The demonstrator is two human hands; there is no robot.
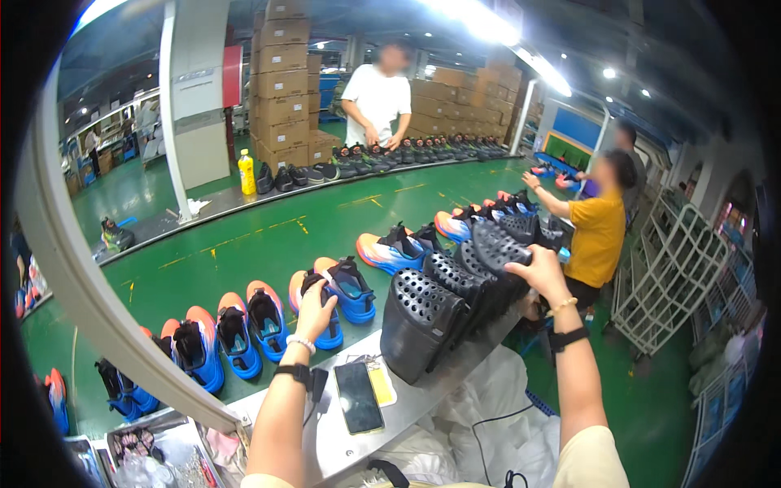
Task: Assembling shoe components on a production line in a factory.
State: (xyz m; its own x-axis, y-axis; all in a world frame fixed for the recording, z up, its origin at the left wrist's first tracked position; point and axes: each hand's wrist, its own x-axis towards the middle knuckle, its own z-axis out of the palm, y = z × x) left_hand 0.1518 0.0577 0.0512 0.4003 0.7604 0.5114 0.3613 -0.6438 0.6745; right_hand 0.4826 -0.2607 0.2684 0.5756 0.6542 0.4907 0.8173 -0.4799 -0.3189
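My left hand (316,307) is closed on the collar of an orange-and-blue sneaker (329,335) standing in a row on the green work surface. Right beside it stands another sneaker (351,293) of the same colours. My right hand (538,272) grips the edge of a black clog (495,246) with a perforated top, the thumb lying on its near side. More black clogs stand upright in a tight row, the nearest one (419,321) at the metal ledge. My fingers partly hide the sneaker's opening.
A phone (358,398) lies on the metal ledge (333,451) over a yellow-and-white card. A white post (122,244) slants across the left. Across the surface, a person in white (378,106) handles dark shoes; another in yellow (598,220) stands at right, near wire carts (667,276).
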